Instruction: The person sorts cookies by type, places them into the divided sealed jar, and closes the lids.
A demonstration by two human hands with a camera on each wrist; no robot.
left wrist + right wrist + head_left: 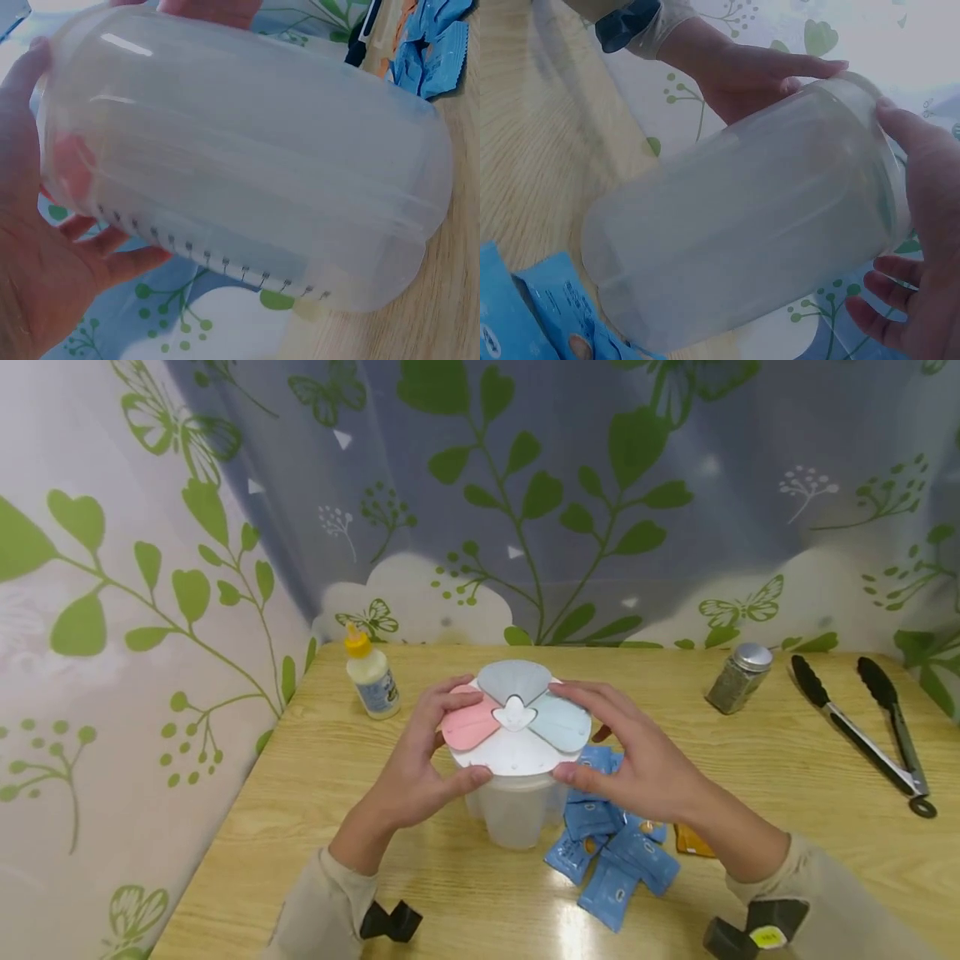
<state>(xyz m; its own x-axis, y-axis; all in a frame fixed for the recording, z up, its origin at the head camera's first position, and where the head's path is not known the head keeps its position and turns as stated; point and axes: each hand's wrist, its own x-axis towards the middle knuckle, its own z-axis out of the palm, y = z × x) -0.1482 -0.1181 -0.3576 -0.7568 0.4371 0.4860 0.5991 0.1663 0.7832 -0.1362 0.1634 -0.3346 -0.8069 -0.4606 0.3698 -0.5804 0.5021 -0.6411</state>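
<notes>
A tall, translucent plastic storage canister [517, 814] stands on the table, with a row of dark scale marks down its side in the left wrist view. On its top is a round white lid [517, 762] with pink, grey and pale green flaps around a white centre piece. My left hand [423, 764] grips the lid's left edge, thumb at the front and fingers along the side. Opposite it, my right hand [641, 752] holds the right edge the same way. Through the canister's wall [742, 217] I see no contents.
Several blue packets [607, 860] lie right of the canister, beside an orange packet [693, 841] partly behind my right forearm. A glue bottle [372, 681] stands back left. A glass shaker jar [738, 679] and black-tipped tongs [870, 743] are at the right. A patterned curtain [480, 527] backs the table.
</notes>
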